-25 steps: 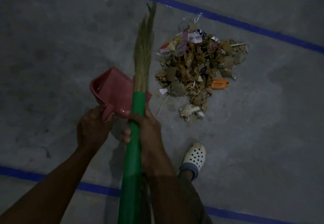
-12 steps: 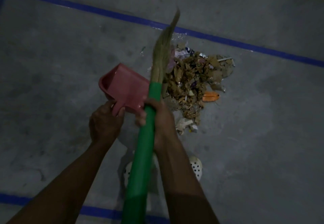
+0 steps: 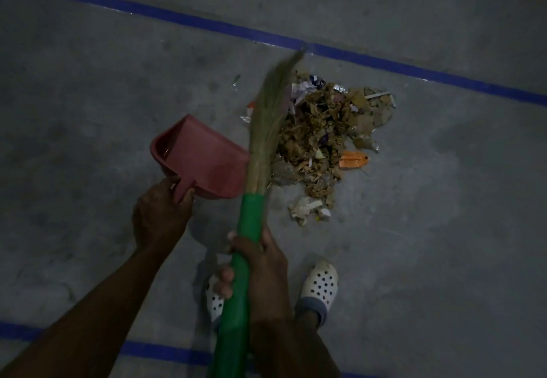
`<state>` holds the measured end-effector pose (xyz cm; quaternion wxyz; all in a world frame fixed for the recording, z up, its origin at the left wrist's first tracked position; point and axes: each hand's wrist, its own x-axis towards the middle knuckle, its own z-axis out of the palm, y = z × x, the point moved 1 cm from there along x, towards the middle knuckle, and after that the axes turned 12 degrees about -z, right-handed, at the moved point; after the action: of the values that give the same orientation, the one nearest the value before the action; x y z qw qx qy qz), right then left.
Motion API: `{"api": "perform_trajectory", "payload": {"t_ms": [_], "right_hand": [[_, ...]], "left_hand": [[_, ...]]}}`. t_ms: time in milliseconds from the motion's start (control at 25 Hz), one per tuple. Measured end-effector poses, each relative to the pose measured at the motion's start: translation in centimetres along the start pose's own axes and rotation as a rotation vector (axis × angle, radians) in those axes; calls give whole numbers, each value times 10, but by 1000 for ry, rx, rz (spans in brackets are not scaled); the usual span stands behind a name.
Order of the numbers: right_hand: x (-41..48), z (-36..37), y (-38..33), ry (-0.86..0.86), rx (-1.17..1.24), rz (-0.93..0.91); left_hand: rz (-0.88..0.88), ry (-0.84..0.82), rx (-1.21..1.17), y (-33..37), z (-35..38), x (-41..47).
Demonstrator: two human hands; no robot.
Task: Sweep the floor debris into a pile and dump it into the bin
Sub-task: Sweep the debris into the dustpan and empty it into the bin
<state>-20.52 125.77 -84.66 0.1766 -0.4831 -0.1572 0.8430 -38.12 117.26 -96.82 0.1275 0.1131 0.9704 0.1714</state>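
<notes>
A pile of debris (image 3: 322,137), dry leaves, paper scraps and an orange piece (image 3: 353,159), lies on the grey floor. My left hand (image 3: 159,214) grips the handle of a red dustpan (image 3: 204,158), held just left of the pile. My right hand (image 3: 260,262) grips the green handle of a grass broom (image 3: 275,117). The broom's bristles lie over the pile's left edge, their tip near the far blue line. No bin is in view.
Blue tape lines (image 3: 384,65) cross the concrete floor beyond the pile, and another runs near my feet. My white perforated clogs (image 3: 321,283) stand just behind the pile. A small scrap (image 3: 236,80) lies apart at the upper left.
My right hand has slid down the green handle toward me. The broom head has swung right over the pile's left edge, and the dustpan has come nearer the pile. Both feet now show.
</notes>
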Motion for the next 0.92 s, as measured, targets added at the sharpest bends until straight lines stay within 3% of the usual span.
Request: {"api": "perform_trajectory", "payload": {"t_ms": [280,520,680,760,920], "right_hand": [[36,-26,18,134,-157,113],[-73,-80,13,83,-340,149],[-121,-119,0,267,-509,63],[-126,-148,9,471,-593,-85],[-68,-211,68,729,-685,-113]], "left_hand": [[-40,-18,6,-22,-3,-24],[-37,-71,27,-30,-16,-50],[16,-117,-15,-34,-23,-71],[31,-135,1,-35,-18,-77],[186,-117,99,-58,32,-71]]}}
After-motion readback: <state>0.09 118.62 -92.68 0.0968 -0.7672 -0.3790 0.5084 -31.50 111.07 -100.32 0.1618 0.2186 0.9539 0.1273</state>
